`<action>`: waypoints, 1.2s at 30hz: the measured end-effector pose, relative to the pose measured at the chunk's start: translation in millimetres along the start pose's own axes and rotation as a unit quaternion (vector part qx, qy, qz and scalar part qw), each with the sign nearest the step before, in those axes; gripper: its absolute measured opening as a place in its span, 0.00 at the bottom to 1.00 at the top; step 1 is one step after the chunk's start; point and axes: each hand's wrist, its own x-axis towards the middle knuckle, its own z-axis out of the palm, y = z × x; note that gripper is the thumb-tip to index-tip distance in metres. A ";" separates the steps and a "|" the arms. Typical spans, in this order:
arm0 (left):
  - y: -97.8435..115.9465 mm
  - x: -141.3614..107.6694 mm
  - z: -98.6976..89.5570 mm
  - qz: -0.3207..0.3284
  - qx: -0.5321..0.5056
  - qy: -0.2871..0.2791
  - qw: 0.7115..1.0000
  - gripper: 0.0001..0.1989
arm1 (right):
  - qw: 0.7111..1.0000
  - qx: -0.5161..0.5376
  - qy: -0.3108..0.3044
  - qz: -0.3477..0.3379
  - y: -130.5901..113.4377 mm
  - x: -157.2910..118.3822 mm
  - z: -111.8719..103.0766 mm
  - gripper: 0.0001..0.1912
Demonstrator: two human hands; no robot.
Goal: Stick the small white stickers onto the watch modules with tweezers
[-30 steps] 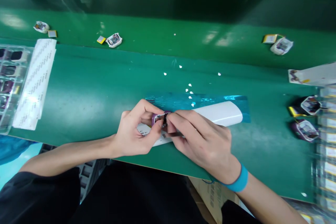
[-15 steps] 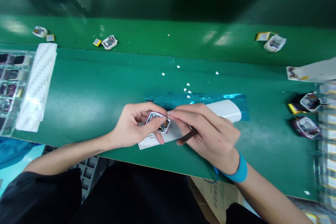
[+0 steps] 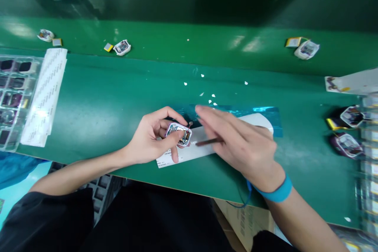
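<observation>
My left hand [image 3: 156,136] is closed around an opened watch case [image 3: 179,134], white-rimmed, with its circuit board facing up. Its thumb presses on the board. At the case's upper right corner a thin lead ends in a small round part [image 3: 190,124]. My right hand [image 3: 239,138], smeared by motion, is just right of the case and apart from it. A dark slim tool [image 3: 209,141] is tucked in that hand and points left. Beneath both hands lies a white printed strip [image 3: 203,150], partly over a blue film sheet [image 3: 277,122].
Several white sticker bits [image 3: 213,95] dot the green bench [image 3: 103,98]. At left are a clear tray [image 3: 17,102] of watches and a paper stack [image 3: 44,98]. Opened cases with batteries lie along the back, such as one case [image 3: 307,49], and at right another case [image 3: 346,145].
My right hand has drawn away from the watch case to the right and slightly up, its fingers no longer at the corner. A new small white bit lies on the bench.
</observation>
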 end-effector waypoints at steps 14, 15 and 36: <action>-6.4 -0.9 3.2 0.042 0.038 0.031 0.998 0.08 | 0.993 0.035 -0.045 -0.103 0.9 0.1 -9.9 0.13; -6.9 -1.4 3.3 0.041 0.040 0.026 0.998 0.08 | 0.992 0.039 -0.048 -0.106 0.3 0.0 -10.2 0.14; -16.0 -4.2 -0.2 0.207 0.257 0.044 0.943 0.06 | 0.942 0.304 -0.059 0.130 -13.6 3.5 3.8 0.05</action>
